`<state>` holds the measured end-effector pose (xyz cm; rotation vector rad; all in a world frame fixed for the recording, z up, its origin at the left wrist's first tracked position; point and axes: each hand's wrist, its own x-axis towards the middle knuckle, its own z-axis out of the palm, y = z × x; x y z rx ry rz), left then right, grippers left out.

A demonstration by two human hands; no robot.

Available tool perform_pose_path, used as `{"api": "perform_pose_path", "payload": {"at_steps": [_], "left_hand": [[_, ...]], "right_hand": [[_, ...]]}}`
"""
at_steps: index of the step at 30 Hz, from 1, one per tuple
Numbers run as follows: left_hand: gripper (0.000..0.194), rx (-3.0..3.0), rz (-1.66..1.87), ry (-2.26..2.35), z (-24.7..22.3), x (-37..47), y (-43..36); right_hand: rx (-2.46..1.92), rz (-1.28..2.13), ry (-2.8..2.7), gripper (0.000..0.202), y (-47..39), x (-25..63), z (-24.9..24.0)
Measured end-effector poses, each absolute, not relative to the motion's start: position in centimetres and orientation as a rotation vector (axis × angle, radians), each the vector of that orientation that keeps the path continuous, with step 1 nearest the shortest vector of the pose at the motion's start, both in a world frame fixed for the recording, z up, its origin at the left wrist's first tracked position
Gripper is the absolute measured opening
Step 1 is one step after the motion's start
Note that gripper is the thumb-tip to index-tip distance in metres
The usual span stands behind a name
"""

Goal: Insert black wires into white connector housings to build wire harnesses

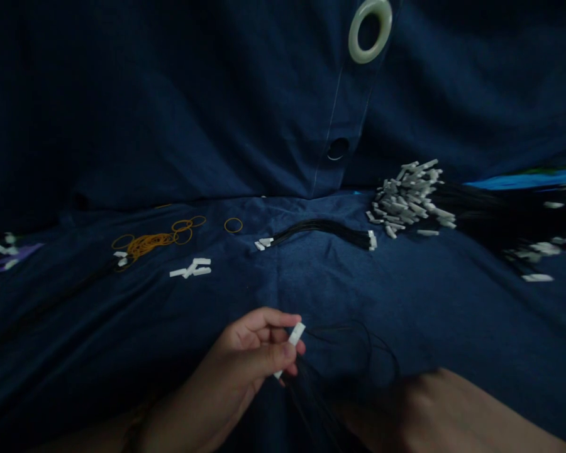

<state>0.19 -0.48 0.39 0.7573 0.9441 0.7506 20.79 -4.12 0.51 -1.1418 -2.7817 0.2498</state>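
My left hand [259,352] is closed on a white plastic connector [297,333], pinched between thumb and fingers. Thin black wires [353,327] run from it to the right and loop near my other hand. A second white end shows below the left thumb. At lower right, my right hand [405,409] is dark and blurred, its fingers hidden, close to the lower wires. Beyond both hands lies a bundle of black wires [318,225] with white connectors at its two ends.
Orange rubber bands [151,244] and loose white connectors [191,268] lie at left on the dark blue cloth [245,283]. A large heap of white-ended black wires [408,198] is at right. Behind hangs a blue curtain [193,113] with a ring eyelet [355,38].
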Motion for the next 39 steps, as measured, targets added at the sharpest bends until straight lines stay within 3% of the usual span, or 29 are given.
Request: {"api": "perform_pose_path", "payload": {"at_steps": [5,12,19,31,39], "left_hand": [[0.022,0.743,0.738,0.925,0.3,0.3,-0.5],[0.021,0.751,0.777,0.928,0.3,0.8,-0.3],[0.023,0.773,0.771,0.895,0.2,0.8,-0.3],[0.024,0.884,0.841,0.99,0.1,1.3,-0.7],[0.024,1.005,0.844,0.922,-0.2,1.3,-0.8]], "right_hand": [[-1.208,0.399,-2.535,0.035,-3.1,19.0,1.8],[-1.25,0.805,-2.251,0.02,-2.8,17.8,2.1],[-1.25,1.072,-2.245,0.021,-1.8,17.8,2.2],[-1.222,0.386,-2.435,0.014,-3.0,17.5,1.1],[-1.339,0.79,-2.385,0.017,-2.0,17.8,3.1]]}}
